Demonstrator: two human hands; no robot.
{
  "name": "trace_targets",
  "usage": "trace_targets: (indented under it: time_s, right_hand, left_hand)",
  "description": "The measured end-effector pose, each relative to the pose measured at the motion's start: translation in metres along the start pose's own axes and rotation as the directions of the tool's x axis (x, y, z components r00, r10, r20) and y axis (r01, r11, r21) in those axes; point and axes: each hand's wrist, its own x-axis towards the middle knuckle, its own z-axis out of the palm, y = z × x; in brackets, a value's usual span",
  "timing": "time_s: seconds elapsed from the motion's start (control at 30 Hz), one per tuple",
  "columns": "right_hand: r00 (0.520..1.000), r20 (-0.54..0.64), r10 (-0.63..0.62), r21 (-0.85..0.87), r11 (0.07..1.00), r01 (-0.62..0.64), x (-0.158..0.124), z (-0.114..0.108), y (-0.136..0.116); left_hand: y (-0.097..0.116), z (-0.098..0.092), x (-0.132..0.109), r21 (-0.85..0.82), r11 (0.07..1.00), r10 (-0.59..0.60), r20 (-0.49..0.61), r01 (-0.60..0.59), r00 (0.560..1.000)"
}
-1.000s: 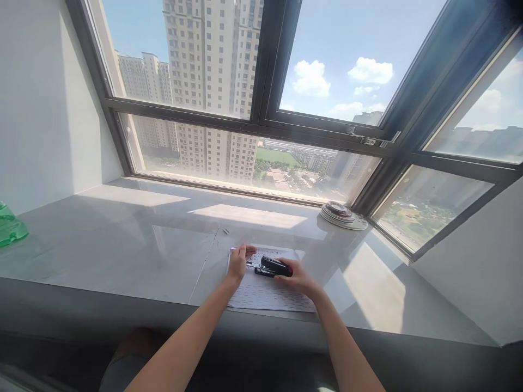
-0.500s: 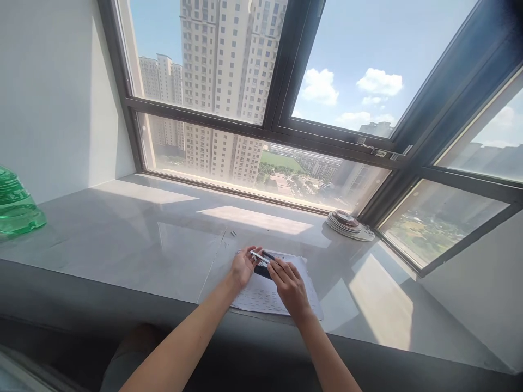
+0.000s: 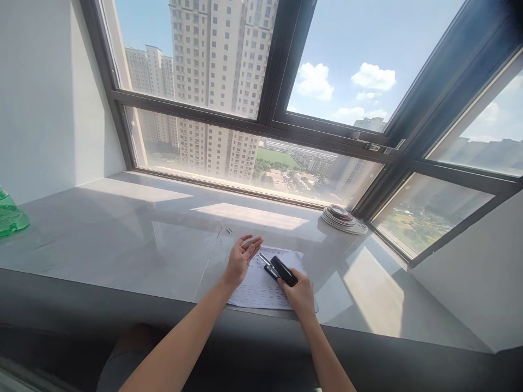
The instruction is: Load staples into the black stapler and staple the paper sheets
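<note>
Right hand (image 3: pixel 301 295) gripped black stapler (image 3: pixel 284 271), rear hidden; left hand (image 3: pixel 242 262), fingers spread, hid part of paper (image 3: pixel 263 292) below

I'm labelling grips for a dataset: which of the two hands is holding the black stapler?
The right hand, wrapped around the black stapler. The left hand is open, near the stapler's projecting silver rail.

a grey windowsill (image 3: pixel 143 261), patched with sunlight, spans the frame. on it lie marked paper (image 3: pixel 261 291) at lower centre, small silvery bits (image 3: pixel 229 231) near centre, stacked discs (image 3: pixel 343 220) at centre right, and a green container (image 3: pixel 13 219) at the left edge.
</note>
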Motion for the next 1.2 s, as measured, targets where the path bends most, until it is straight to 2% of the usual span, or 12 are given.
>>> trace_targets:
  time_s: [0.07,0.17,0.3,0.4,0.57,0.67,0.77,0.8,0.87,0.97,1.1,1.2]
  right_hand:
    - [0.997,-0.051,-0.058,-0.04,0.998,0.056,0.001,-0.005,-0.015]
    - [0.945,-0.133,-0.299,-0.078,0.954,0.291,0.009,-0.012,-0.046]
    - [0.81,0.109,-0.577,-0.002,0.815,0.58,0.028,-0.01,-0.078]
    - [0.757,0.158,-0.635,0.06,0.771,0.634,0.037,-0.004,-0.084]
    - [0.751,0.179,-0.636,0.075,0.77,0.634,0.038,-0.005,-0.081]
    - [0.826,0.052,-0.561,0.019,0.828,0.56,0.056,-0.017,-0.058]
    - [0.93,-0.245,-0.274,-0.053,0.962,0.269,0.096,-0.036,-0.004]
    - [0.948,-0.272,-0.165,-0.07,0.986,0.151,0.112,-0.041,0.017]
    - [0.977,-0.21,0.019,-0.12,0.992,-0.045,0.139,-0.049,0.059]
    - [0.986,-0.121,0.111,-0.177,0.975,-0.131,0.165,-0.049,0.098]
    - [0.984,-0.141,0.111,-0.197,0.971,-0.138,0.172,-0.042,0.112]
    - [0.972,-0.209,0.109,-0.114,0.984,-0.135,0.161,-0.044,0.118]
  left_hand:
    - [0.004,0.005,-0.005,0.059,0.998,-0.027,0.039,0.025,0.999]
    - [0.007,0.008,-0.011,0.186,0.981,-0.067,0.099,0.047,0.993]
    - [0.009,0.01,-0.015,0.201,0.979,-0.067,0.18,0.03,0.981]
    - [0.01,0.011,-0.016,0.175,0.984,-0.069,0.194,0.035,0.979]
    - [0.011,0.014,-0.016,0.192,0.979,-0.108,0.225,0.065,0.968]
    - [0.011,0.015,-0.016,0.197,0.977,-0.124,0.233,0.078,0.965]
    - [0.012,0.013,-0.016,0.207,0.975,-0.118,0.181,0.08,0.976]
    - [0.012,0.012,-0.016,0.208,0.975,-0.111,0.161,0.076,0.981]
    - [0.012,0.011,-0.014,0.206,0.976,-0.097,0.124,0.07,0.988]
    - [0.011,0.011,-0.012,0.193,0.979,-0.087,0.1,0.067,0.991]
    - [0.01,0.013,-0.012,0.23,0.973,-0.039,0.068,0.022,0.997]
    - [0.013,0.003,-0.011,0.32,0.944,0.103,-0.056,-0.079,0.993]
